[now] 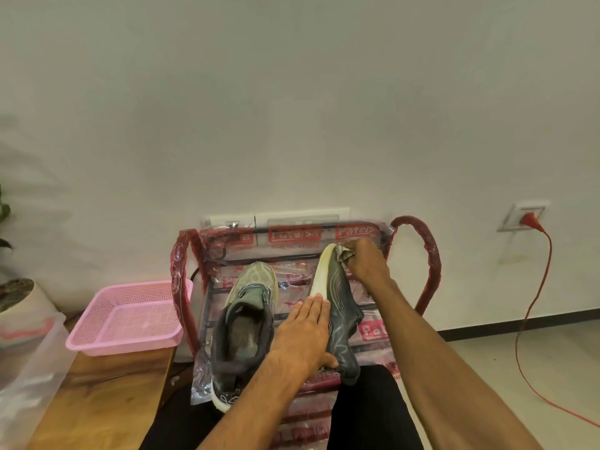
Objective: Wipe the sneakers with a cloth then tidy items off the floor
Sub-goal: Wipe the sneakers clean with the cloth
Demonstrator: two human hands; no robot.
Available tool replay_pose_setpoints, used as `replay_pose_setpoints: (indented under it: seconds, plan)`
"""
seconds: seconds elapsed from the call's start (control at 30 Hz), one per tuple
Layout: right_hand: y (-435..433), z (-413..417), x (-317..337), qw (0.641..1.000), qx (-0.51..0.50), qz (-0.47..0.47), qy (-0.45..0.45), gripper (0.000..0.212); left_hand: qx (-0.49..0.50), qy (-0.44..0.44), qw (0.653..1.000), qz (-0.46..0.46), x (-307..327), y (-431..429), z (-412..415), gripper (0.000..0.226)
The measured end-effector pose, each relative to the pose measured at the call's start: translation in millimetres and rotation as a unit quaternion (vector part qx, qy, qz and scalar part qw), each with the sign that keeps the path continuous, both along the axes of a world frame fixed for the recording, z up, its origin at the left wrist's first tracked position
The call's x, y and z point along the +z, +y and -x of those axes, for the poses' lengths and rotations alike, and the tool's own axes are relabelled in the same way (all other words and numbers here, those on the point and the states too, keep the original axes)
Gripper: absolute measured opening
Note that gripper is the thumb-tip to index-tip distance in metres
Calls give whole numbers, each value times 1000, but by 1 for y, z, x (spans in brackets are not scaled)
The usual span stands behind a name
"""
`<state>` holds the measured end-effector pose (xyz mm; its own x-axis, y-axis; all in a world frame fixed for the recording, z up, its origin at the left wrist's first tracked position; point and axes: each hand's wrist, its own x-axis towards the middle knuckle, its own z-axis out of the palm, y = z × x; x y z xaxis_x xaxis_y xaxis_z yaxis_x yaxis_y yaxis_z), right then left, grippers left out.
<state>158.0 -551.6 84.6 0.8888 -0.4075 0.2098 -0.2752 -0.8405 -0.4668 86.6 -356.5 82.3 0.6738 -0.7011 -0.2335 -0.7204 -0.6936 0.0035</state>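
Observation:
Two dark grey-green sneakers rest on a plastic-wrapped red chair in front of me. The left sneaker sits upright with its opening facing up. The right sneaker is tipped on its side, its pale sole edge turned to the left. My left hand grips the right sneaker near its middle and heel, fingers spread flat over the side. My right hand is at the toe, shut on a small crumpled grey cloth pressed against the tip.
A pink mesh basket stands on a wooden table at left, beside clear plastic and a potted plant. A red cable runs from a wall socket down across the floor at right. My dark-trousered knees are below.

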Motion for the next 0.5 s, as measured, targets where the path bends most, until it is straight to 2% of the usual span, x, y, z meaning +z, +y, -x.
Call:
replay_pose_setpoints:
  seconds: [0.1, 0.33, 0.4, 0.5]
  plan:
    - [12, -2, 2, 999, -3, 41, 1, 22, 3, 3, 1000, 6, 0, 0, -2, 101]
    - [37, 39, 20, 986, 109, 111, 63, 29, -1, 3, 1000, 23, -1, 3, -3, 101]
    - [43, 58, 21, 982, 141, 96, 80, 26, 2, 3, 1000, 28, -1, 5, -3, 101]
    - [26, 83, 31, 968, 206, -32, 141, 22, -5, 1, 1000, 29, -3, 6, -3, 101]
